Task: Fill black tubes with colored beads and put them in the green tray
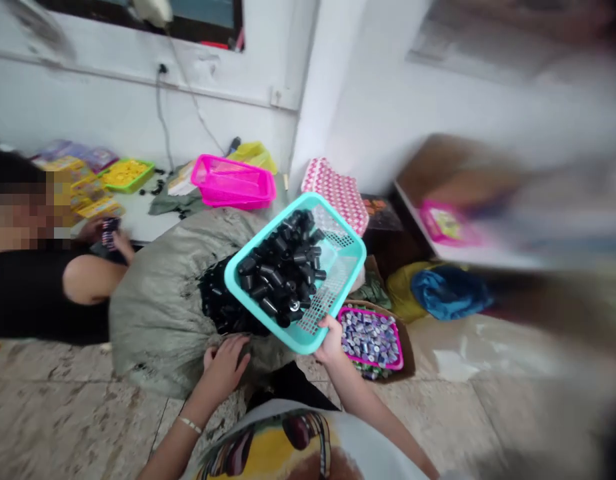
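Note:
My right hand (331, 339) grips the near rim of a turquoise plastic basket (357, 263), fingers outside and thumb over the edge. The basket is tilted, and a heap of small black plastic cylinders (283, 267) fills its left part. Beneath it stands a large grey-green sack (158, 293), its mouth open on more black cylinders (223, 303). My left hand (228, 363) rests on the near edge of the sack, fingers loosely bent and apart. Part of the sack's mouth is hidden under the basket.
At left, a person (38, 287) holds small dark pieces. On the white table lie a pink basket (233, 183), a green tray (148, 175) and yellow boxes (88, 193). A cardboard box (408, 353) at right holds a pink basket of purple-silver cylinders (371, 337). The right side is blurred.

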`<state>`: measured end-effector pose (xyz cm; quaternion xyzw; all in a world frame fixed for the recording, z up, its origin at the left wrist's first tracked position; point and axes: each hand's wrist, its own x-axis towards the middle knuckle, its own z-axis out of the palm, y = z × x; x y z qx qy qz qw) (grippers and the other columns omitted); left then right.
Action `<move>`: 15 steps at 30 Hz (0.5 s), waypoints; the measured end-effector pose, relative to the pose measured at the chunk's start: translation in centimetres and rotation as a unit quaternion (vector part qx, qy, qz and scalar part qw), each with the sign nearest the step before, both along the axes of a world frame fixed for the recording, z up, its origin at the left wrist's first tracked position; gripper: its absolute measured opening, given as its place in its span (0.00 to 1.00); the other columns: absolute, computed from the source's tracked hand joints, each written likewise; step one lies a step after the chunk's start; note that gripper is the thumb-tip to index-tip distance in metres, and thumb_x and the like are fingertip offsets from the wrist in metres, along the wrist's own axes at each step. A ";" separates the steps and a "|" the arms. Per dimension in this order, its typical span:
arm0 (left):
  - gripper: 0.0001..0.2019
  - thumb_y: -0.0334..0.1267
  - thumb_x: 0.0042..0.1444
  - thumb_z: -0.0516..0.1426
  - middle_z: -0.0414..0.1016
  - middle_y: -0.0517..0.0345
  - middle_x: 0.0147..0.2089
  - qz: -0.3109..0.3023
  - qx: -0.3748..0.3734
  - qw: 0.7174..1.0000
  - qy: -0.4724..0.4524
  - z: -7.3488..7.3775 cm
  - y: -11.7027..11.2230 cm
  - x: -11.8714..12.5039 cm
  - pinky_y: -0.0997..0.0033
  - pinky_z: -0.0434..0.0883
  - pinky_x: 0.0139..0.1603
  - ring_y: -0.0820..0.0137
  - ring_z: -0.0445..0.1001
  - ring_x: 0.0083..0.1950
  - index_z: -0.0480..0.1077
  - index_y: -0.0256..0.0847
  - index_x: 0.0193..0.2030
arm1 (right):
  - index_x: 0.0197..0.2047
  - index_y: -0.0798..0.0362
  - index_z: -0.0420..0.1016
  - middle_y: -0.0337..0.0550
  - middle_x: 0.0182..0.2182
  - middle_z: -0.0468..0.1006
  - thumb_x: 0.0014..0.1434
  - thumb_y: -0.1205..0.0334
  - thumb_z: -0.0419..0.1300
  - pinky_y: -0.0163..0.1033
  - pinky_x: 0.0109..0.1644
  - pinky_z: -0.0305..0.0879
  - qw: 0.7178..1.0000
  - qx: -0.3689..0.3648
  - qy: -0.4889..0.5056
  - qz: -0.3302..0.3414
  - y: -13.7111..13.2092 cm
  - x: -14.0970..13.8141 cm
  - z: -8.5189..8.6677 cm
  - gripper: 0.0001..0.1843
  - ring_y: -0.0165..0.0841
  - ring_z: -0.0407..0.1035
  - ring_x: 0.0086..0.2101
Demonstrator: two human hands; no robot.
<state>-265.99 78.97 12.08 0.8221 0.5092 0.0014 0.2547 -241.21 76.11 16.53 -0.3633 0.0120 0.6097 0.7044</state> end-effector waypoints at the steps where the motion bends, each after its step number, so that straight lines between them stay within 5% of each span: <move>1: 0.18 0.39 0.61 0.46 0.66 0.50 0.61 -0.022 -0.001 1.000 0.020 -0.7 -0.2 0.3 0.52 0.54 0.59 0.62 0.61 0.62 0.64 0.44 0.57 | 0.30 0.53 0.72 0.39 0.25 0.77 0.33 0.67 0.53 0.49 0.39 0.71 0.999 -0.001 -0.011 -0.030 -1.1 1.4 0.1 0.15 0.39 0.71 0.29; 8: 0.23 0.40 0.59 0.45 0.69 0.47 0.58 -0.086 0.047 0.986 0.134 -4.0 0.4 3.5 0.50 0.60 0.54 0.57 0.67 0.57 0.63 0.43 0.60 | 0.36 0.53 0.72 0.38 0.29 0.77 0.35 0.69 0.53 0.44 0.35 0.71 0.931 -0.131 -0.161 -0.301 -13.3 15.0 -1.7 0.21 0.38 0.72 0.30; 11: 0.24 0.40 0.51 0.50 0.74 0.50 0.53 -0.084 0.069 0.984 0.138 -4.6 2.0 4.8 0.52 0.65 0.49 0.55 0.71 0.53 0.67 0.49 0.57 | 0.35 0.52 0.71 0.34 0.27 0.76 0.35 0.72 0.55 0.37 0.30 0.69 0.897 -0.181 -0.171 -0.366 -18.4 19.6 -5.3 0.20 0.33 0.69 0.26; 15: 0.29 0.39 0.37 0.55 0.78 0.66 0.48 -0.090 0.107 0.985 0.104 -5.1 3.4 5.8 0.51 0.66 0.48 0.52 0.70 0.55 0.71 0.67 0.50 | 0.35 0.53 0.70 0.32 0.25 0.75 0.38 0.76 0.60 0.34 0.27 0.67 0.865 -0.250 -0.160 -0.405 -21.3 23.1 -13.3 0.18 0.31 0.69 0.26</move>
